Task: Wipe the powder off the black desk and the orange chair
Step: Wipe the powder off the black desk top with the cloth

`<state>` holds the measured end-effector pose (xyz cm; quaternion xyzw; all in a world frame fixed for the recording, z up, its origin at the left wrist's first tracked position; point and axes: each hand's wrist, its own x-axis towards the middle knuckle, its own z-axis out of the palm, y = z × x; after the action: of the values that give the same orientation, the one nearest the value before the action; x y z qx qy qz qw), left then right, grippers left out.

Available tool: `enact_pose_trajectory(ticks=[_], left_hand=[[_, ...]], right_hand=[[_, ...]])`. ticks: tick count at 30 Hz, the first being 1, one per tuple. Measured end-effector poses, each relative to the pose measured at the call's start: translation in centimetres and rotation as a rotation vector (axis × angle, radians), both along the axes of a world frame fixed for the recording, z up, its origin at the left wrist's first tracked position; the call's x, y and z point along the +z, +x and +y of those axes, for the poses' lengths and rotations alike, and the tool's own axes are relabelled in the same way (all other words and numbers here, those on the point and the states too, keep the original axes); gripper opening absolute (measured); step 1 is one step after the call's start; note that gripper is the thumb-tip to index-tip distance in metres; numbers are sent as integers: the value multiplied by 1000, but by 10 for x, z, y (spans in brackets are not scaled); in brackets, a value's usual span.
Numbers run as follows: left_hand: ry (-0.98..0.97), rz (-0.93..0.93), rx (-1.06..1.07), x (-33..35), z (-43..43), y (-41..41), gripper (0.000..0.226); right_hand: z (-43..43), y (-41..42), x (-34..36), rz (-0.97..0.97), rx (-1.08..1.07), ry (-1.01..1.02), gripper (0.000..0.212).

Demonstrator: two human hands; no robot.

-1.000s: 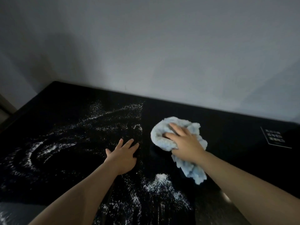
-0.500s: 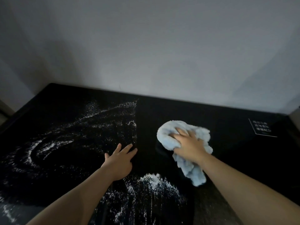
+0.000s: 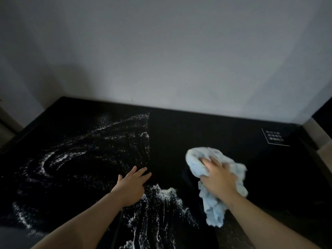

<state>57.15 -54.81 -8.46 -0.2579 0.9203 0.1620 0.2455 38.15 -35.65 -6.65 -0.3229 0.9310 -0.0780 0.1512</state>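
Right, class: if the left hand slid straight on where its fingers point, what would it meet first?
The left hand probably meets only bare black desk, passing just beyond the blue cloth, until the wall; depth is unclear.

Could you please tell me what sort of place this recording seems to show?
Probably an indoor room or office: a black desk set against a plain pale wall, with a white printed label near its far right corner.
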Motion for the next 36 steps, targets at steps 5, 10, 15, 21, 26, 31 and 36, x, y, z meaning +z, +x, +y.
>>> enact_pose_trajectory(ticks=[5, 10, 15, 21, 26, 31, 36], left_hand=[[-20, 17, -29, -1, 11, 12, 59], [-54, -16, -120, -1, 19, 28, 55], [-39, 11, -110, -2, 27, 42, 58], [-1, 19, -95, -1, 29, 44, 58], [30, 32, -76, 0, 26, 44, 55], [4, 16, 45, -1, 13, 55, 49], [-25, -70, 30, -2, 16, 67, 50]], right_hand=[[3, 65, -25, -11, -51, 46, 59], [4, 88, -12, -117, -18, -236, 54], [44, 54, -6, 118, -311, -16, 58], [29, 113, -25, 41, -223, 77, 64], [-3, 144, -14, -82, -93, -143, 60], [10, 80, 5, 70, -255, -117, 63], [-9, 55, -4, -79, -230, 147, 69]])
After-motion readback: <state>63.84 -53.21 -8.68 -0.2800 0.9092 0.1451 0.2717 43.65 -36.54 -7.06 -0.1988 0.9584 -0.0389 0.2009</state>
